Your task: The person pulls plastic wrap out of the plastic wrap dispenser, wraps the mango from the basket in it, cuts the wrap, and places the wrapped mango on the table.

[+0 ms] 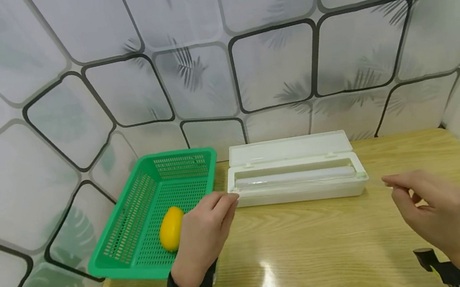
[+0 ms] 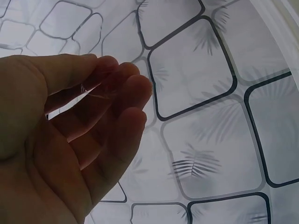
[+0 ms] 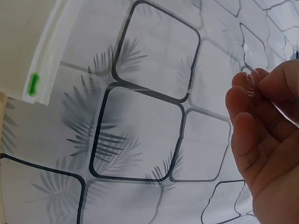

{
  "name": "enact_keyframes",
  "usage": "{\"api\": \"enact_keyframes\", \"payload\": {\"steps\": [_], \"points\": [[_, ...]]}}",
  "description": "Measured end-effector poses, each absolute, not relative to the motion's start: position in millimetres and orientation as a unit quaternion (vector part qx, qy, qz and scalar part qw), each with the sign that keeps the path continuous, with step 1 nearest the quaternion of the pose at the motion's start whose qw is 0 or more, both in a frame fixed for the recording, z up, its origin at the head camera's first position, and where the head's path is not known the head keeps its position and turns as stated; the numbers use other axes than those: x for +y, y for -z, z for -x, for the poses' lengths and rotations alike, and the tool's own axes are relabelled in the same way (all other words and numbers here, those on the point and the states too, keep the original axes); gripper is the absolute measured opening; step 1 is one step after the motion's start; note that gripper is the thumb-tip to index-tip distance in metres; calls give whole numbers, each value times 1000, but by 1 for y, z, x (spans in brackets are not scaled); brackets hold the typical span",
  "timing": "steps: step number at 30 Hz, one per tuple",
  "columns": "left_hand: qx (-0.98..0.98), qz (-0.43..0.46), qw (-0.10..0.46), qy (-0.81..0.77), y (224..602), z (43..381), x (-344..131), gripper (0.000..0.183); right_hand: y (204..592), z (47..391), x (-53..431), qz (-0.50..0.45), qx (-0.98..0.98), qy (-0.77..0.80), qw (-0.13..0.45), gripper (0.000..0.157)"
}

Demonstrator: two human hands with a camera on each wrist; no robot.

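A white cling film dispenser (image 1: pixel 298 195) stands on the table with its lid (image 1: pixel 289 148) raised at the back. Inside it lies a pale roll of film (image 1: pixel 295 177). My left hand (image 1: pixel 206 226), close to the dispenser's left end, pinches thin clear film (image 2: pixel 85 87) between thumb and fingertips. To the right of the dispenser, my right hand (image 1: pixel 438 211) pinches clear cling film (image 3: pixel 254 52) too, with the fingers curled in. The film is see-through and hardly shows in the head view. A yellow oval fruit (image 1: pixel 171 229) lies left of my left hand, partly behind it.
The fruit sits in a green plastic basket (image 1: pixel 119 266) with slotted sides at the left of the wooden table (image 1: pixel 310 260). A wall covering (image 1: pixel 203 83) with dark outlines and leaf prints rises behind. A green slider (image 3: pixel 33 84) marks the dispenser's end.
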State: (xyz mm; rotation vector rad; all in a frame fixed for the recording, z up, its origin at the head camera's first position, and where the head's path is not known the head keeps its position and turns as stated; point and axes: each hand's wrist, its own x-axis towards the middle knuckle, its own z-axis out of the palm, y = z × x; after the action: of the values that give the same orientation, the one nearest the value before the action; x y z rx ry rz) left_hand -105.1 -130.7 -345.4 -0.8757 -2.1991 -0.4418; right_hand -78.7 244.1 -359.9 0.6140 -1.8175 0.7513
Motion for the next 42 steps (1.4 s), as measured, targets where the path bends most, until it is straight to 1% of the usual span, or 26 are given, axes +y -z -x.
{"api": "enact_keyframes", "payload": {"steps": [6,10,14,17,21,30,35,37,38,39,40,41,42], "points": [[-855,374,317,169,347,100,-135,18,373,65,253,-292,-770,-312,475,42],[-855,392,300,161,351,98,-138,16,382,57,257,-305,-785,-310,442,43],[-855,406,282,158,356,94,-141,5,389,53,259,-314,-790,-316,422,43],[-859,407,267,162,358,93,-143,4,390,51,259,-323,-785,-323,418,41],[-863,407,248,170,363,92,-144,11,392,50,259,-330,-787,-326,407,40],[-857,429,228,171,379,90,-147,14,404,47,264,-320,-814,-304,377,40],[-864,433,204,158,389,88,-148,14,410,42,268,-306,-848,-291,319,40],[-868,432,191,153,393,88,-148,15,413,41,269,-304,-861,-288,288,27],[-870,432,183,152,395,88,-148,14,414,41,270,-304,-867,-285,274,25],[-872,431,174,151,397,88,-148,14,416,42,270,-307,-868,-287,264,17],[-874,431,166,150,399,88,-148,12,418,42,270,-309,-871,-288,253,15],[-876,430,157,150,401,88,-148,9,421,42,270,-311,-872,-289,243,22],[-878,429,150,148,403,88,-148,6,423,42,269,-310,-875,-291,232,32]]}}
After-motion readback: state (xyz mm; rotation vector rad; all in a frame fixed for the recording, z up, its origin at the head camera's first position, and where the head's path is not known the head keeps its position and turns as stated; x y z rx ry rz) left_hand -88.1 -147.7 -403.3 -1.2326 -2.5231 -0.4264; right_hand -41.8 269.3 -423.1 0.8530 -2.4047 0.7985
